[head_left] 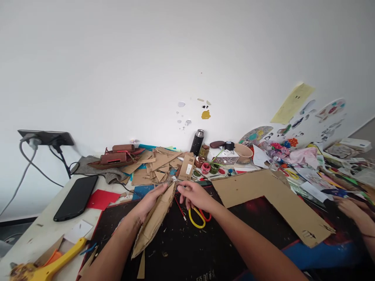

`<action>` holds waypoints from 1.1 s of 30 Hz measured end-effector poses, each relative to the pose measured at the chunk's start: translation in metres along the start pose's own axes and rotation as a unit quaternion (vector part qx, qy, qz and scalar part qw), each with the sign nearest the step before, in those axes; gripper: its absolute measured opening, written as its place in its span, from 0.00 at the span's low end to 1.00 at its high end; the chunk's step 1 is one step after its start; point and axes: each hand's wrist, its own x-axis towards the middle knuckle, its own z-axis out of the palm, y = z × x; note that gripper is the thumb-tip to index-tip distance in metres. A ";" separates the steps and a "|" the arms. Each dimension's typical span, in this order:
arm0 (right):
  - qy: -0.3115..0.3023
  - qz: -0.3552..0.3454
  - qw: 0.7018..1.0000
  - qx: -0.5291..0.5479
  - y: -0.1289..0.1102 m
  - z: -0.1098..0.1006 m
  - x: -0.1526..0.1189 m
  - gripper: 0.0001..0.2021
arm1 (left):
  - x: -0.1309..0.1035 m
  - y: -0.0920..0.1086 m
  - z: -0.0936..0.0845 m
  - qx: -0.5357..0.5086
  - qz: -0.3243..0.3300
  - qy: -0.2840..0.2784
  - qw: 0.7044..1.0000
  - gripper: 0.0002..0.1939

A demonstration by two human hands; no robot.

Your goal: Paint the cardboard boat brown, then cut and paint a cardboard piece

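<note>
The cardboard hull [155, 218] lies in the grip of the left hand [151, 200], its tip up by those fingers and its body slanting down toward the wearer. The right hand [193, 195] is curled just beside that tip; whether its fingers touch it or pinch anything, I cannot tell. Below the right fingers are scissors [198, 226] and a red pencil [179, 208], on the black mat [181, 253]. Beyond both hands' fingers lie cardboard scraps [164, 160]; right of them, past the right fingers, paint pots [206, 168] and a flask [197, 142]. A phone [76, 198] lies well left of the left fingers.
</note>
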 end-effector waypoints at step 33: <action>0.226 -0.076 0.959 0.156 0.025 0.026 0.030 0.33 | 0.018 -0.008 -0.007 -0.144 0.154 0.157 0.965 0.14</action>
